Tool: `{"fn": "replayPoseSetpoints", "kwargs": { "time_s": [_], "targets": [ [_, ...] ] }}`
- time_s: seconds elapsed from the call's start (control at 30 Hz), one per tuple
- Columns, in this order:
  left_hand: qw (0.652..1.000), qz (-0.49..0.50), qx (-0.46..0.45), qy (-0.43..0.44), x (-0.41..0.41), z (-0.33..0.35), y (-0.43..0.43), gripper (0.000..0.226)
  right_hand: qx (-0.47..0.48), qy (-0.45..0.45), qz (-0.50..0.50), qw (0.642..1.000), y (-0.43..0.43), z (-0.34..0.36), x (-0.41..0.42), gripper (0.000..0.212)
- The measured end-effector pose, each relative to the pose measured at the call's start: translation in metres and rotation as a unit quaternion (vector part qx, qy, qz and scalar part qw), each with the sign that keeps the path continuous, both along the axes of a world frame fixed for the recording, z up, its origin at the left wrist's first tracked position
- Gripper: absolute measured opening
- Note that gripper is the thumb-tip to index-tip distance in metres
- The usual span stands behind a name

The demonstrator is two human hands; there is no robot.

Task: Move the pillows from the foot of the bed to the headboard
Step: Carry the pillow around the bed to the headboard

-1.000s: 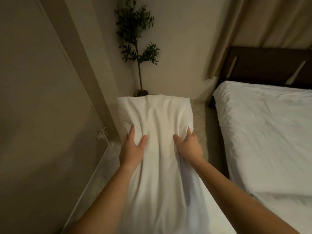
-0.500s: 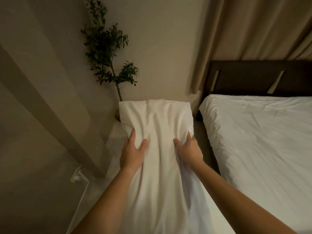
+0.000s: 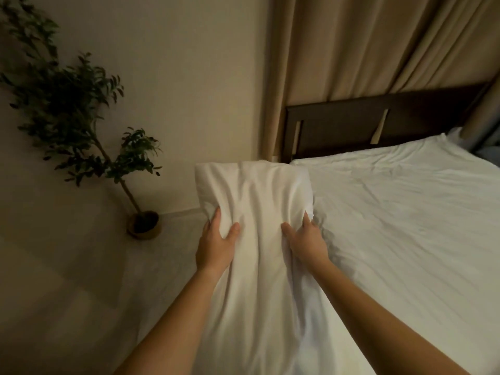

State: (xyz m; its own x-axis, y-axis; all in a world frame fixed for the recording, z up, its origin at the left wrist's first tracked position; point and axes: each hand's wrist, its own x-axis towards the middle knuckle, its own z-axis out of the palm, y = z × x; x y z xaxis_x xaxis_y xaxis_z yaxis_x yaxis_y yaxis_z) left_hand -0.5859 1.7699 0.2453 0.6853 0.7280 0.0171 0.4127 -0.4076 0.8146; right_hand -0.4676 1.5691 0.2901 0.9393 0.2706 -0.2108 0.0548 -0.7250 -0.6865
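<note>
Dim, warm, yellowish light fills the room, soft shadows pool beside the plant (image 3: 81, 125) and under the pillow (image 3: 254, 212), leaves blur, and wide-angle distortion bends the edges.

Matt white cloth pillow (image 3: 254, 201) (creased)

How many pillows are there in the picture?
1. The soft white fabric pillow is held up between the left hand and right hand, beside the white-sheeted bed. Others may be out of view.
</note>
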Motion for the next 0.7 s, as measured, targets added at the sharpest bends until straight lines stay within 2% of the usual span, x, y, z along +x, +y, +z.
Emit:
{"fn": "replayPoseSetpoints", "kwargs": {
  "time_s": [0.27,0.7],
  "targets": [
    [0.994,-0.104,0.016,-0.002,0.115,0.011,0.051,0.076,0.019,-0.002,-0.114,0.993,0.03,0.009,0.063,0.082],
    [0.98,-0.199,0.014,-0.015,0.309,0.01,0.048,0.076,0.011,-0.007,-0.207,0.978,0.017,-0.001,0.222,0.083]
  ]
}}
